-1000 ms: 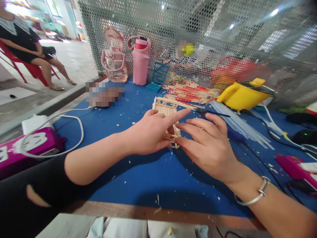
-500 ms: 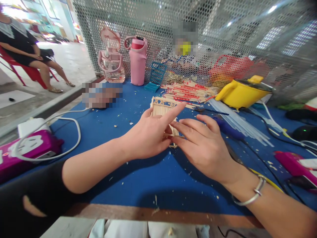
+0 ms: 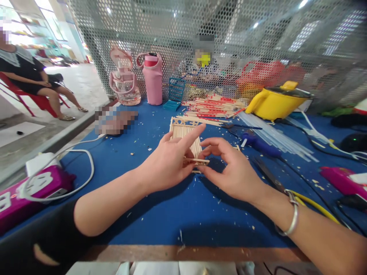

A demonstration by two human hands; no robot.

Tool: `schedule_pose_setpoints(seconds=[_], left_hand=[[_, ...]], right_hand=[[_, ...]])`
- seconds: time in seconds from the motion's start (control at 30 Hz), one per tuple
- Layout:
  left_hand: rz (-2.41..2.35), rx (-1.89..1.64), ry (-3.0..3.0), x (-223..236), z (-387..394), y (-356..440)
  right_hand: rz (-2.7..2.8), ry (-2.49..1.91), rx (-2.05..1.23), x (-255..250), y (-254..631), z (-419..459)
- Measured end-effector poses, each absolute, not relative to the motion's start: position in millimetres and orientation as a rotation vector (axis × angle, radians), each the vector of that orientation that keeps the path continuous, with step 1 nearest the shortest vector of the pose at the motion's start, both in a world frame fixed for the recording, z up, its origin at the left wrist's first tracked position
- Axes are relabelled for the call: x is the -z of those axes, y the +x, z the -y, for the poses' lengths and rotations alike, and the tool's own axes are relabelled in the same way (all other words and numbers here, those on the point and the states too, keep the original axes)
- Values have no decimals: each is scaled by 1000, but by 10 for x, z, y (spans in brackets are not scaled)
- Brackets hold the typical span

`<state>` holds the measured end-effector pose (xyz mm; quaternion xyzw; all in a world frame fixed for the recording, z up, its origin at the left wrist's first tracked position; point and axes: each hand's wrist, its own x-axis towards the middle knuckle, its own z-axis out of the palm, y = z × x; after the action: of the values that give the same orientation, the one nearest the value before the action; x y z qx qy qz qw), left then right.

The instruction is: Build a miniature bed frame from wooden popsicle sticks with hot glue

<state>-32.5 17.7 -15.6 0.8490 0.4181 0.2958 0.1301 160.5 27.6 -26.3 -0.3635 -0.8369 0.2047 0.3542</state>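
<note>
A flat panel of thin wooden sticks (image 3: 183, 135) lies on the blue table top (image 3: 172, 206). My left hand (image 3: 169, 160) grips the panel's near end, with the forefinger stretched out over the sticks. My right hand (image 3: 229, 170) pinches the same near end from the right, where a cross stick (image 3: 200, 162) sticks out between thumb and fingers. A silver bangle (image 3: 289, 219) sits on my right wrist.
A pile of red-tipped sticks (image 3: 212, 107), a yellow pot (image 3: 275, 103), clear rods (image 3: 275, 137), a blue-handled tool (image 3: 258, 143), a pink bottle (image 3: 151, 78), a pink jug (image 3: 123, 82). Magenta power strip with white cable (image 3: 34, 183) at left. Wire mesh behind; a person sits beyond it, another on a red chair at far left.
My right hand's spread fingers have curled into a pinch on the panel's near end. Both hands and the panel have drifted slightly left in the view.
</note>
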Motion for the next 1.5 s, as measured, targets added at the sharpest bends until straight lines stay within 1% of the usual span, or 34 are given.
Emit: schedule_pose_setpoints(seconds=[0.47,0.6,0.67,0.73,0.83,0.93,1.0,1.07,1.17,1.3,1.4,1.5], left_hand=[[-1202,-872,2493,191,-173,-346],[-1213,-869,2478,188,-165,-348],[-1216,-866,2472,187,-163,-347],[-1208,-874,2472,186,-165,-347],[-1199,-874,2475,184,-169,-349],[-1209,-870,2464,183,-168,-350],[-1209,-868,2455,184,-170,-343],[-1206,-871,2453,184,-178,-327],[-1209,-876,2458,175,-202,-291],[-1218,-872,2459,162,-217,-263],[-1225,-864,2465,163,-212,-266],[-1216,-866,2468,171,-212,-278]], right_hand=[[2062,-1013,-650,281,1534,-255],[2082,-997,-601,185,1555,-275],[2041,-979,-498,8,1642,-261],[1988,-1014,-325,-204,1821,-200],[2094,-1271,62,-344,2257,6],[2375,-1470,296,-70,2751,313],[2359,-1581,467,249,3014,505],[2329,-1621,528,517,3176,633],[2289,-1690,459,612,3204,675],[2138,-1676,182,256,2886,533],[2164,-1525,-38,3,2463,339],[2263,-1332,-204,-59,2024,87]])
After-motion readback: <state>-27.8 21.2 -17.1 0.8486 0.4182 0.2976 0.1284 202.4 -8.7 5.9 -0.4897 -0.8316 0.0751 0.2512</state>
